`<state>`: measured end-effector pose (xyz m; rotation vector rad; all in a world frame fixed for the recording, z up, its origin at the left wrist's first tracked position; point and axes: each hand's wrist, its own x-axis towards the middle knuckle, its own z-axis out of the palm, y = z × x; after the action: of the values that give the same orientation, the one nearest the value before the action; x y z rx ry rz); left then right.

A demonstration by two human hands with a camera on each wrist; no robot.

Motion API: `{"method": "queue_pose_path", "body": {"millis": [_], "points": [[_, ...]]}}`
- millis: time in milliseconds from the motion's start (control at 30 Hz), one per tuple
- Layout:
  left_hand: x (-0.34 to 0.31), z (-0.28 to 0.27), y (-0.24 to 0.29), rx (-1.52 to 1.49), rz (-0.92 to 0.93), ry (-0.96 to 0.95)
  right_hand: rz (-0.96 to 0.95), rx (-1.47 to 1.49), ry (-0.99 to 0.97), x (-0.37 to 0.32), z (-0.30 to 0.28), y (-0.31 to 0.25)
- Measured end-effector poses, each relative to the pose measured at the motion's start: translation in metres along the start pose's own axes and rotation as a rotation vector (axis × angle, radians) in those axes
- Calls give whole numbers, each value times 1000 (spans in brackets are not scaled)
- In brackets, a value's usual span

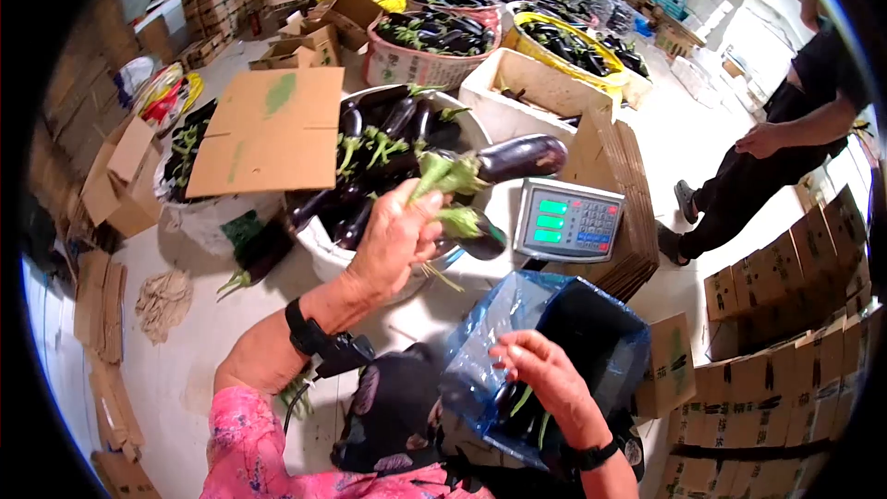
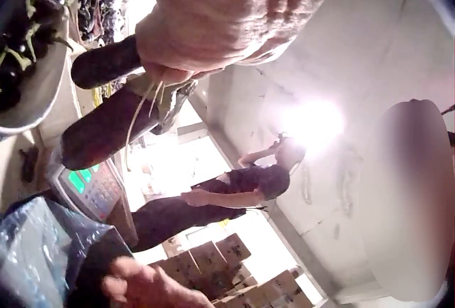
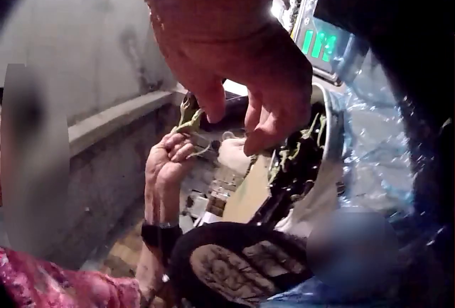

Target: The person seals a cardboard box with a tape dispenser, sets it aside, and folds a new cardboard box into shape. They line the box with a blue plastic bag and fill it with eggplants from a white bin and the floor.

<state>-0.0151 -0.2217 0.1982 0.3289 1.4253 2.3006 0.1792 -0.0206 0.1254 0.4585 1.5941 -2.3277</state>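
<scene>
My left hand (image 1: 393, 231) grips two dark purple eggplants by their green stem ends, above a white tub (image 1: 476, 129) of eggplants. One eggplant (image 1: 523, 158) points right in the head view, past the tub's rim. The other eggplant (image 1: 485, 238) hangs a little lower, and both show in the left wrist view, the lower one (image 2: 103, 134) and the upper one (image 2: 106, 64). Over a box lined with a blue plastic bag (image 1: 480, 333), my right hand (image 1: 550, 379) hovers with loosely bent fingers and holds nothing. Several eggplants (image 1: 522, 411) lie inside the bag.
A scale display (image 1: 568, 220) with green digits stands behind the box, beside flat folded cardboard (image 1: 614, 185). A cardboard sheet (image 1: 268, 129) covers part of the tub. Printed boxes (image 1: 776, 388) are stacked on the right. A person in dark clothes (image 1: 785, 129) stands nearby.
</scene>
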Motion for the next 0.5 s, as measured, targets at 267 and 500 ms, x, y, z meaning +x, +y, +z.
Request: {"method": "queue_pose_path", "body": {"millis": [267,500], "points": [[184,-1,-25,161,89,-59,261,-245,61,14,-62,10],[286,-1,-82,143,55,-37,130,-1040,35,73,-59,8]]}}
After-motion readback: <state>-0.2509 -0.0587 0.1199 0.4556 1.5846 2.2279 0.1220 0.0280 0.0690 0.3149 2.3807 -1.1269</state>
